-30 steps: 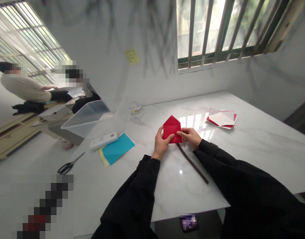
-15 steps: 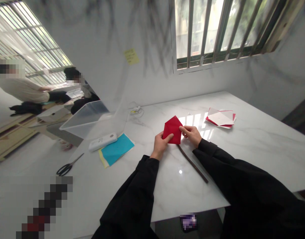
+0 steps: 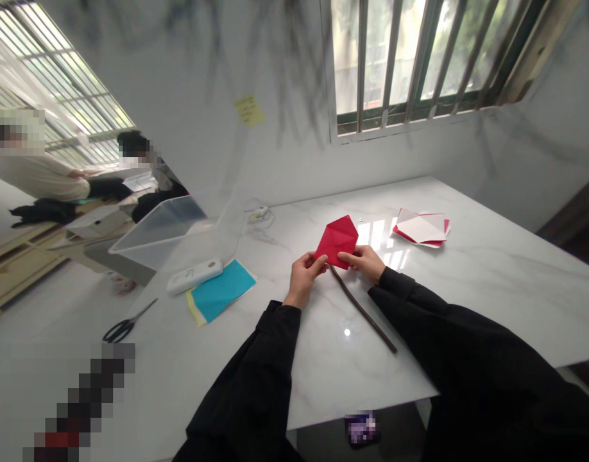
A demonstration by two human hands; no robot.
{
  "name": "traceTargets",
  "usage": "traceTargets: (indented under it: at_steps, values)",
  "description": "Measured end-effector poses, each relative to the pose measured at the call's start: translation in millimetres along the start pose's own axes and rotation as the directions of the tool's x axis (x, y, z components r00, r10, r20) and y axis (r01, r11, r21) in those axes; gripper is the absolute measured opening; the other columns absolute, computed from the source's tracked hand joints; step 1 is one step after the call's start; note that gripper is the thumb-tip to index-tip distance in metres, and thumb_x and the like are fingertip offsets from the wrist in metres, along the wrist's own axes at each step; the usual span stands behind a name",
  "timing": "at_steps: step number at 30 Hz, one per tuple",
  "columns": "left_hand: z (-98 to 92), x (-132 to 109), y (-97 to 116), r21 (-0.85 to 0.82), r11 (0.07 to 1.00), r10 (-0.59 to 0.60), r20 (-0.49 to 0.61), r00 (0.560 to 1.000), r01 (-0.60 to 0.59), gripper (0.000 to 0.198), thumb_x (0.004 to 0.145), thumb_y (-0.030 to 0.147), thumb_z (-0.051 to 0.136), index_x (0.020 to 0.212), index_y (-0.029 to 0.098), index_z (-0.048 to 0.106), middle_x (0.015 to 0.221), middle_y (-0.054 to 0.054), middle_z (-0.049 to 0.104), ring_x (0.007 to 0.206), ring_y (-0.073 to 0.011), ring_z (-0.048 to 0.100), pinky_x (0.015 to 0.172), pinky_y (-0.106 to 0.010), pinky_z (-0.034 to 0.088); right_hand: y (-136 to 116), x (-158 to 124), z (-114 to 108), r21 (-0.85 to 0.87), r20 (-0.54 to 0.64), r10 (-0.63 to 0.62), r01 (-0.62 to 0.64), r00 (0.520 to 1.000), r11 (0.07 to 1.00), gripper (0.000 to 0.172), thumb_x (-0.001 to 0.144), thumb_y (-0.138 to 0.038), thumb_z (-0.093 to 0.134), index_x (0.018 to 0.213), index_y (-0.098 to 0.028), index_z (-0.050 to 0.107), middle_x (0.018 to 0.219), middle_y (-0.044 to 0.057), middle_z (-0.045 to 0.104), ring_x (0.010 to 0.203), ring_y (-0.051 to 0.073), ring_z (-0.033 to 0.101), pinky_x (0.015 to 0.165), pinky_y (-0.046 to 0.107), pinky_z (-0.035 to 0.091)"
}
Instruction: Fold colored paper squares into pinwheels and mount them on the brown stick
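Observation:
A folded red paper point(image 3: 339, 239) with a pointed top is lifted a little above the white marble table point(image 3: 491, 282), tilted to the right. My left hand point(image 3: 303, 277) pinches its lower left corner. My right hand point(image 3: 366, 262) pinches its lower right edge. A thin dark brown stick point(image 3: 362, 310) lies on the table just below both hands, running toward the front right.
A stack of red and white papers point(image 3: 421, 227) lies at the back right. Blue and yellow sheets point(image 3: 219, 291), a white remote-like device point(image 3: 194, 276), scissors point(image 3: 127, 323) and a clear plastic bin point(image 3: 163, 228) sit to the left. Two other people are far left.
The red paper has come up off the table and rotated so its point leans right. Both hands shifted their pinch to its lower corners.

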State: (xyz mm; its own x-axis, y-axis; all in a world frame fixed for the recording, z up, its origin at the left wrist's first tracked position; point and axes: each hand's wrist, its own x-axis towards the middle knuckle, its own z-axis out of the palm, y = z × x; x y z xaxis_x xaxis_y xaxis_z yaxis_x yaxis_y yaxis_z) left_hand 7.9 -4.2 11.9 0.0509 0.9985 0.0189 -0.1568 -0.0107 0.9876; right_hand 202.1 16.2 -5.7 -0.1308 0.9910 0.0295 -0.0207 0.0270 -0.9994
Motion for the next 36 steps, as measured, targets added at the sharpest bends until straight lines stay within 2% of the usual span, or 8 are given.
traceTargets:
  at_steps: [7,15,20,24,27,31,33,36]
  values:
    - [-3.8,2,0,-0.020,1.000,-0.022,-0.089,0.996,0.020,0.048,0.069,0.056,0.089,0.086,0.013,0.074,0.076,-0.006,0.074,0.068,-0.0144,0.069,0.075,-0.030,0.058,-5,-4,2,0.016,0.006,-0.005,0.005,1.000,1.000,0.050,0.065,-0.062,0.084,0.074,-0.015,0.071,0.060,0.001,0.061,0.053,0.011,0.045,0.052,0.028,0.035]
    - [-3.0,1,3,-0.089,0.995,-0.059,-0.104,0.993,0.049,0.055,0.068,0.062,0.087,0.088,0.012,0.075,0.079,-0.008,0.075,0.070,-0.0151,0.070,0.077,-0.030,0.057,-6,-3,2,0.042,-0.023,0.000,0.001,1.000,0.999,0.053,0.062,-0.062,0.085,0.075,-0.013,0.071,0.058,0.000,0.059,0.052,0.010,0.043,0.052,0.028,0.032]
    - [9.9,-5,7,-0.167,0.985,-0.051,-0.049,0.997,0.042,0.048,0.061,0.048,0.095,0.090,0.015,0.074,0.085,-0.004,0.075,0.075,-0.0139,0.070,0.081,-0.029,0.055,-6,-9,16,0.160,-0.107,0.037,-0.020,0.994,0.987,0.051,0.061,-0.060,0.087,0.077,-0.015,0.070,0.062,0.002,0.063,0.052,0.011,0.047,0.050,0.028,0.032]
    - [18.9,-8,6,-0.237,0.971,-0.038,-0.063,0.997,0.022,0.053,0.063,0.045,0.094,0.101,0.014,0.074,0.095,-0.008,0.077,0.086,-0.0194,0.071,0.086,-0.034,0.056,-8,-20,34,0.204,-0.026,0.032,-0.026,0.999,0.979,0.051,0.062,-0.061,0.089,0.080,-0.016,0.072,0.065,0.004,0.065,0.054,0.013,0.051,0.048,0.027,0.033]
    - [14.5,-6,7,-0.247,0.969,-0.043,-0.098,0.994,0.018,0.049,0.064,0.044,0.093,0.098,0.013,0.073,0.093,-0.008,0.076,0.087,-0.0203,0.071,0.084,-0.034,0.056,-12,-21,33,0.315,0.021,0.051,-0.055,0.998,0.948,0.054,0.067,-0.068,0.084,0.084,-0.019,0.072,0.069,0.003,0.066,0.061,0.015,0.056,0.050,0.027,0.039]
    - [1.4,-2,10,-0.173,0.976,-0.133,0.026,0.991,0.135,0.042,0.067,0.039,0.090,0.096,0.013,0.073,0.090,-0.007,0.076,0.080,-0.0172,0.069,0.073,-0.027,0.054,-12,-10,15,0.566,0.016,0.151,-0.133,0.988,0.814,0.060,0.083,-0.079,0.061,0.094,-0.022,0.071,0.080,0.005,0.071,0.072,0.019,0.063,0.059,0.029,0.051]
    - [-2.4,-2,11,-0.104,0.975,-0.185,0.115,0.976,0.197,0.040,0.068,0.037,0.088,0.096,0.013,0.074,0.089,-0.007,0.076,0.078,-0.0169,0.069,0.070,-0.026,0.053,-9,-4,7,0.587,0.041,0.173,-0.164,0.984,0.793,0.050,0.085,-0.070,0.066,0.094,-0.021,0.071,0.084,0.006,0.073,0.076,0.020,0.066,0.064,0.031,0.053]
    - [-3.3,-3,10,-0.059,0.975,-0.202,0.162,0.966,0.214,0.038,0.069,0.035,0.086,0.096,0.012,0.074,0.087,-0.007,0.076,0.077,-0.0177,0.069,0.071,-0.026,0.054,-2,-1,2,0.542,0.161,0.115,-0.185,0.980,0.820,0.033,0.079,-0.050,0.079,0.092,-0.020,0.073,0.089,0.006,0.075,0.083,0.023,0.068,0.075,0.034,0.055]
